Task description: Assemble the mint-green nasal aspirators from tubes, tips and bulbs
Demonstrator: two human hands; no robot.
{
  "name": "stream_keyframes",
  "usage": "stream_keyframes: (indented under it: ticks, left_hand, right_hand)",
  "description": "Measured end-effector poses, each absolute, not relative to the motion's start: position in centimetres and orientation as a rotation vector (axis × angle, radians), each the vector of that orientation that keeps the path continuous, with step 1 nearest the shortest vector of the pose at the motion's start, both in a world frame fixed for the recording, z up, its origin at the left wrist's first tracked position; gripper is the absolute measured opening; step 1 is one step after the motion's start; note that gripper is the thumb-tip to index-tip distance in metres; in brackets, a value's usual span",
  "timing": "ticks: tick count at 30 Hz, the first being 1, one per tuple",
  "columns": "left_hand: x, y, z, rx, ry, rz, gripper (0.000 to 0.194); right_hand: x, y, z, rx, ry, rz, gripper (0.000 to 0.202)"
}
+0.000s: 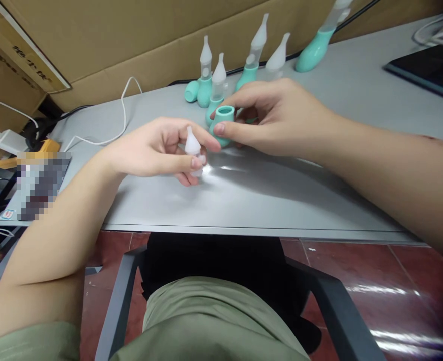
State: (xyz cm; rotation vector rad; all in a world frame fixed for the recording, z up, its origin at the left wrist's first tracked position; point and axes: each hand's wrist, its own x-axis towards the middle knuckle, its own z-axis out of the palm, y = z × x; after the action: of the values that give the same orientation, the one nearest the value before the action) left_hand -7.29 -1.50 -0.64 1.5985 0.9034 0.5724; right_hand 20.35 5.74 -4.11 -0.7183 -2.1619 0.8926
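Observation:
My left hand (pixel 157 150) pinches a small clear piece with a pointed white tip (pixel 192 143) between thumb and fingers, tip upward. Just right of it, my right hand (pixel 270 115) grips a teal bulb (pixel 225 118) by its sides, its round opening facing up. The two pieces are apart. Behind my hands stand several teal bulbs topped with clear tubes and white tips, one of them (pixel 205 75) beside a teal bulb lying on its side (pixel 191 92). My right hand partly hides some of these.
The grey table (pixel 161 205) meets a cardboard wall (pixel 131 40) at the back. Another assembled bulb (pixel 314 50) leans at the back right, near a black flat object (pixel 428 70). A white cable (pixel 123 110) and a white plug (pixel 10 142) lie left. Chair armrests flank my lap.

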Motion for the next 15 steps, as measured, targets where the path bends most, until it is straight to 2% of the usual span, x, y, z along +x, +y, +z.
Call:
stream_keyframes:
  ticks: [3, 5, 10, 15]
  left_hand:
    - [-6.3, -1.9, -1.2, 1.605, 0.867, 0.496, 0.036]
    - [-6.0, -1.8, -1.7, 1.616, 0.869, 0.473, 0.030]
    - [-5.6, -1.5, -2.4, 1.620, 0.894, 0.487, 0.029]
    - [-5.3, -1.4, -2.2, 1.594, 0.901, 0.563, 0.023]
  right_hand:
    - [19.7, 5.7, -4.5, -0.747, -2.150, 0.850, 0.023]
    - [19.3, 5.9, -5.0, -0.772, -2.140, 0.831, 0.018]
    - [19.2, 6.6, -5.6, -0.803, -2.174, 0.759, 0.025]
    - [20.1, 5.2, -4.1, -0.877, -2.133, 0.659, 0.034]
